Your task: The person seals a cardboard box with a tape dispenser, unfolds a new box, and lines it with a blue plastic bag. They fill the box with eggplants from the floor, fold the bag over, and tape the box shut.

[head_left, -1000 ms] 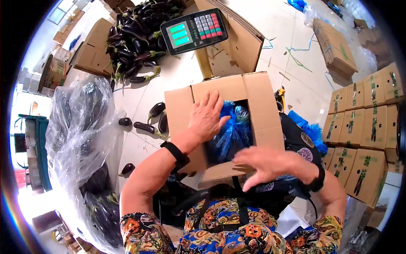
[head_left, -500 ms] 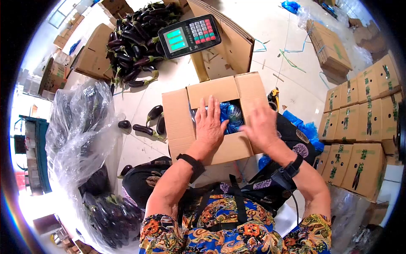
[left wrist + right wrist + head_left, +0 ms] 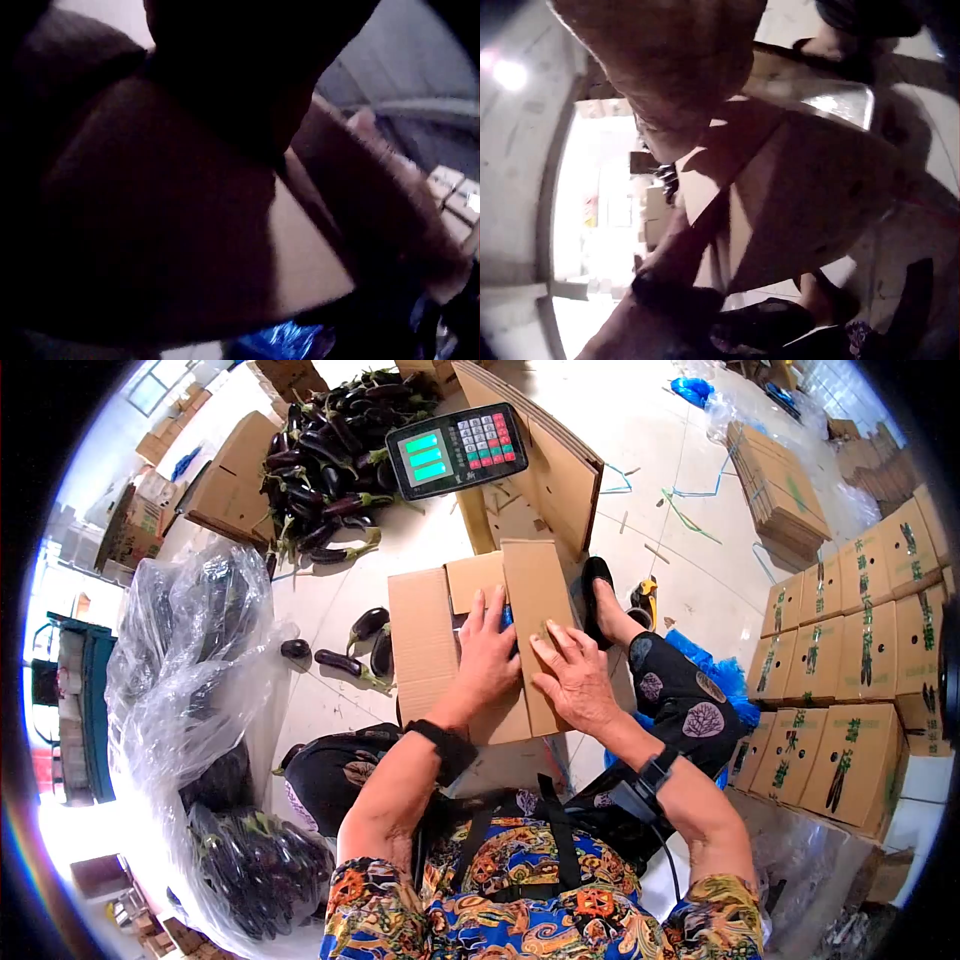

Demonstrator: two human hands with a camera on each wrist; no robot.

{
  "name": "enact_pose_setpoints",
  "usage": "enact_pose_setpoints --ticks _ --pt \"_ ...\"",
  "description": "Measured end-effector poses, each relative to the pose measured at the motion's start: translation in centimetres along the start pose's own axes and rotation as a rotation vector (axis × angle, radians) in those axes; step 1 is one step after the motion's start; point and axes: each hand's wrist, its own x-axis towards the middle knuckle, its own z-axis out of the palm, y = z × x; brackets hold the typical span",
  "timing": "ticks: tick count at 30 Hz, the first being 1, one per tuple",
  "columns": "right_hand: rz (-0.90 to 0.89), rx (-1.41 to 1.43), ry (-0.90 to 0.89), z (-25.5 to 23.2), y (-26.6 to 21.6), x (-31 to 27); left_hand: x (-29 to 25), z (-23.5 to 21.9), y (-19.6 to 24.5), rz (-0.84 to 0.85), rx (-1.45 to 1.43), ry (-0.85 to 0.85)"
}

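An open-topped cardboard box (image 3: pixel 424 645) stands on the floor between the person's knees. Its far and near flaps lie folded inward, and the right-hand flap (image 3: pixel 531 585) is tilted in over the middle. A sliver of blue plastic bag (image 3: pixel 507 616) shows between the flaps. The left hand (image 3: pixel 487 660) lies over the top with fingers pointing to the far side, right at the right flap's inner edge. On that flap rests the right hand (image 3: pixel 578 682), its fingers spread and pressing from above. In the right wrist view the box side (image 3: pixel 810 195) is in shadow.
Beyond the box stands a scale display (image 3: pixel 457 450) with lit green readouts. A heap of eggplants (image 3: pixel 330 465) lies at the far left, with several loose eggplants near the box. Bagged eggplants (image 3: pixel 260 870) stand at left. Closed cartons (image 3: pixel 840 760) are stacked at right.
Both hands have come closer together over the box. The right flap has swung up and inward under the right hand, covering most of the blue bag that showed before.
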Motion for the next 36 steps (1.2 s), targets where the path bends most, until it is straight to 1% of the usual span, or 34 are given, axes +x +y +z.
enact_pose_setpoints --ticks 1,2,3,4,5,6,7,8,9,10,11,12,13,15,16,17,18,21,22,23,25,26,29,32,34,35,36 --pt "-0.015 -0.088 0.000 0.6 0.1 -0.1 0.2 -0.9 -1.1 0.031 -0.081 -0.025" --pt "-0.012 -0.086 0.014 1.6 0.7 -0.3 0.7 -1.5 -2.7 -0.057 -0.266 0.085" --pt "0.031 -0.046 0.007 1.6 0.7 -0.2 0.6 -2.2 -4.4 -0.154 -0.453 0.193" --pt "0.077 -0.002 -0.002 1.6 0.6 -0.2 0.4 -5.3 -4.1 -0.239 -0.034 0.360" --pt "0.126 0.045 -0.011 1.6 0.4 -0.2 0.0 -4.8 -6.9 -0.294 0.230 0.549" --pt "0.148 0.066 -0.037 1.7 0.4 -0.1 -0.8 -5.6 -9.2 -0.430 0.154 0.440" --pt "0.145 0.071 -0.027 1.8 0.5 0.1 -1.5 -5.8 -11.8 -0.822 -0.221 0.066" --pt "0.144 0.073 -0.018 1.9 0.6 0.3 -2.3 -5.6 -11.9 -0.834 -0.649 0.102" --pt "0.143 0.075 -0.011 2.0 0.7 0.4 -3.1 -6.1 -10.8 -0.822 -1.080 0.136" --pt "0.130 0.080 0.010 2.1 1.0 0.8 -2.8 -6.8 -10.1 -0.740 -1.230 0.098" --pt "0.125 0.085 0.028 2.2 1.2 0.9 -1.8 -8.6 -7.3 -0.659 -1.380 0.048" --pt "0.114 0.093 0.026 2.4 1.1 0.5 -0.9 -9.5 -4.6 -0.633 -1.097 -0.031" --pt "0.116 0.101 0.025 2.6 0.9 0.1 0.1 -9.7 -2.0 -0.567 -0.946 -0.016" --pt "0.106 0.112 0.064 2.5 0.5 1.0 1.0 -5.6 -2.3 -0.373 -0.760 0.186" --pt "0.124 0.119 0.060 2.4 0.3 1.1 1.6 -3.5 -3.2 -0.296 -0.631 0.185" --pt "0.132 0.120 0.074 2.6 0.2 1.1 2.2 -2.8 -2.4 -0.224 -0.507 0.174" --pt "0.137 0.118 0.076 2.7 0.1 1.0 1.5 -2.1 -1.0 -0.298 -0.138 0.097" --pt "0.160 0.098 0.045 2.6 0.2 0.9 1.7 -1.2 -1.0 -0.258 0.110 0.049" --pt "0.172 0.099 0.033 2.7 -0.1 1.0 1.8 -0.8 -1.8 -0.242 0.116 0.059" --pt "0.175 0.102 0.030 2.8 -0.3 1.2 1.9 -1.0 -1.7 -0.268 0.159 0.044" --pt "0.187 0.092 0.020 2.4 -0.3 1.1 2.3 -0.7 -0.4 -0.316 0.228 0.016" --pt "0.178 0.070 0.029 2.6 -0.2 1.1 2.6 -0.3 -0.2 -0.318 0.288 0.039" --pt "0.180 0.077 0.042 3.0 -0.4 1.2 2.5 -0.5 -0.5 -0.288 0.271 0.073" --pt "0.229 0.136 0.125 4.7 -1.0 1.1 3.1 -0.5 -1.9 -0.232 0.324 0.063" --pt "0.235 0.063 0.126 4.7 -1.2 1.3 3.1 0.7 -6.1 -0.089 0.373 0.033" --pt "0.238 0.027 0.130 4.7 -1.4 1.1 3.0 -0.9 -5.7 -0.153 0.289 0.029" --pt "0.235 -0.002 0.123 4.4 -1.3 0.9 2.3 -1.3 -7.1 -0.186 0.434 0.014"
